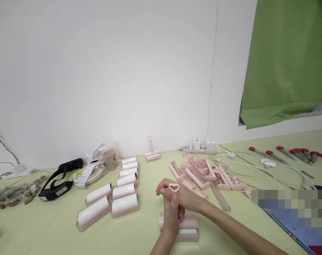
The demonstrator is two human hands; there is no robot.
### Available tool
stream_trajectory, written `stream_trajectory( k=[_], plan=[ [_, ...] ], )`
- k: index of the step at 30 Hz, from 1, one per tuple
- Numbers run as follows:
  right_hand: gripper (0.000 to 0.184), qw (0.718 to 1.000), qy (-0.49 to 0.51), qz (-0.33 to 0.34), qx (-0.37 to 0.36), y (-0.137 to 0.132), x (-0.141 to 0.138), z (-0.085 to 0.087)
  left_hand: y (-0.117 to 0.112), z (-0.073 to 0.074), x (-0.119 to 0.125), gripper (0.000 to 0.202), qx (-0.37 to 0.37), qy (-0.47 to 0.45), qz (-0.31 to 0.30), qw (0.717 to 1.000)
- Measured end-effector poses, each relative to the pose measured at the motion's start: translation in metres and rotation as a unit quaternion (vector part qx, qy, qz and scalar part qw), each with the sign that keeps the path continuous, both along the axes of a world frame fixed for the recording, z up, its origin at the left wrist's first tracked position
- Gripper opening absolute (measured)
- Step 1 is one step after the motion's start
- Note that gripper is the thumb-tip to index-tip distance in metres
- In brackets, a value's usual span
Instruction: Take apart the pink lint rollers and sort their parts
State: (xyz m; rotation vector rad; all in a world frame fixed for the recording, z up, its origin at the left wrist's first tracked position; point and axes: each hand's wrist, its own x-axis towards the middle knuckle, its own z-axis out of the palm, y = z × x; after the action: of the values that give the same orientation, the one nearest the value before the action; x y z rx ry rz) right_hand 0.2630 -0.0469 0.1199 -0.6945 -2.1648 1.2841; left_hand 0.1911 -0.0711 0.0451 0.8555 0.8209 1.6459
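Both hands are closed together around the handle of a pink lint roller (188, 221), in front of me on the table. Its heart-shaped handle end (173, 187) pokes out above my fingers; most of the handle is hidden. My left hand (171, 210) is wrapped round it from below, thumb up. My right hand (186, 197) lies over the top, its fingers curled against the left. Beneath them the roller's pink cover and white roll face me. Right of the hands lies a pile of pink handle and cover parts (200, 173).
Several white rolls in pink covers (125, 205) lie in rows at the left. An assembled lint roller (151, 152) stands by the wall. Farther left are a black strap (57, 186) and bagged goods (90, 173). A power strip (199, 150), cables and red-ended tools (301, 152) lie at the right.
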Motion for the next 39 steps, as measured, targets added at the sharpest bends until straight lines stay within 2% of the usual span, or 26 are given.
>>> stream_trajectory(
  k=[2, 4, 6, 8, 11, 14, 16, 18, 21, 24, 26, 29, 34, 37, 39],
  plan=[
    [0.033, 0.998, 0.056, 0.003, 0.001, 0.004, 0.004, -0.002, 0.000, 0.002, -0.001, 0.058, 0.022, 0.003, -0.023, 0.999],
    [0.036, 0.995, 0.090, 0.021, 0.042, 0.005, 0.008, -0.004, 0.000, 0.005, -0.001, 0.061, 0.024, -0.019, -0.037, 0.999],
    [0.034, 0.993, 0.089, 0.029, 0.068, 0.003, 0.011, -0.008, 0.000, 0.008, -0.001, 0.059, 0.014, -0.050, -0.025, 0.998],
    [0.032, 0.995, 0.078, 0.025, 0.047, -0.002, 0.011, -0.014, -0.001, 0.009, 0.001, 0.056, 0.014, -0.072, -0.006, 0.997],
    [0.032, 0.995, 0.094, 0.003, 0.034, -0.010, 0.005, -0.027, -0.003, 0.009, 0.002, 0.052, 0.010, -0.082, 0.012, 0.997],
    [0.030, 0.984, 0.146, -0.047, 0.094, -0.014, -0.001, -0.039, -0.005, 0.009, 0.003, 0.052, -0.028, -0.065, 0.037, 0.997],
    [0.030, 0.977, 0.169, -0.065, 0.109, -0.014, -0.001, -0.041, -0.006, 0.008, 0.002, 0.052, -0.045, -0.054, 0.051, 0.996],
    [0.028, 0.983, 0.154, -0.040, 0.093, -0.010, 0.002, -0.034, -0.005, 0.007, 0.001, 0.052, -0.036, -0.045, 0.037, 0.998],
    [0.019, 0.993, 0.080, 0.042, 0.074, -0.001, 0.008, -0.010, -0.003, 0.002, 0.001, 0.057, 0.009, -0.039, -0.010, 0.999],
    [0.023, 0.992, 0.027, 0.089, 0.088, 0.007, 0.006, 0.012, 0.000, -0.008, 0.001, 0.058, 0.050, -0.054, -0.042, 0.996],
    [0.027, 0.991, 0.004, 0.111, 0.069, 0.012, -0.001, 0.016, 0.001, -0.016, 0.001, 0.057, 0.078, -0.062, -0.070, 0.993],
    [0.030, 0.988, 0.005, 0.156, 0.018, 0.019, -0.011, 0.012, 0.004, -0.023, -0.001, 0.056, 0.097, -0.063, -0.113, 0.987],
    [0.028, 0.982, 0.140, 0.119, -0.032, 0.028, -0.005, 0.016, 0.006, -0.013, -0.001, 0.059, 0.059, -0.063, -0.128, 0.988],
    [0.029, 0.986, 0.083, 0.141, -0.014, 0.027, 0.005, 0.022, 0.005, -0.003, 0.000, 0.066, 0.007, -0.054, -0.111, 0.992],
    [0.031, 0.991, 0.032, 0.131, 0.015, 0.023, 0.009, 0.021, 0.004, 0.001, 0.002, 0.068, -0.036, -0.049, -0.090, 0.994]
  ],
)
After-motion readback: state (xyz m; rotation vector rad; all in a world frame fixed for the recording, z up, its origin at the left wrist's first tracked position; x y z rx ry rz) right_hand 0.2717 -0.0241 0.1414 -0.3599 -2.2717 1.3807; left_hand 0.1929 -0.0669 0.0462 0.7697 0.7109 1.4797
